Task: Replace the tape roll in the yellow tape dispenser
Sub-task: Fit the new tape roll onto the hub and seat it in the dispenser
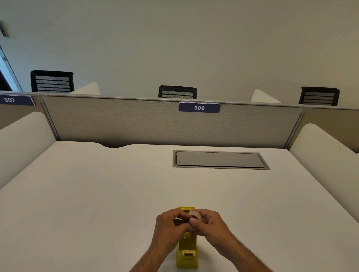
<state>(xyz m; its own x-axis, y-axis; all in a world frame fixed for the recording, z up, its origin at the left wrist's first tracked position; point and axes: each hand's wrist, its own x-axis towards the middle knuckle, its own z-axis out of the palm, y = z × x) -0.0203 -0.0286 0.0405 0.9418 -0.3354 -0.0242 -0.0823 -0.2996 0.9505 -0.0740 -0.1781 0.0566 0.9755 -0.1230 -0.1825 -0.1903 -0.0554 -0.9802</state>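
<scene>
The yellow tape dispenser [186, 252] stands on the white desk [95, 201] near its front edge, its cutter end toward me. Both hands meet just above its far half. My right hand [209, 223] pinches a pale tape roll [195, 215] between thumb and fingers. My left hand [170, 223] closes on the roll's left side, where a small dark part shows between the fingertips. The dispenser's middle is hidden behind my hands, so I cannot tell whether anything sits in its cradle.
A grey cable hatch [219, 160] is set in the desk at the back right. A fabric partition with a label reading 306 [199, 107] closes the far edge. White side dividers flank the desk. Black chairs stand beyond the partition.
</scene>
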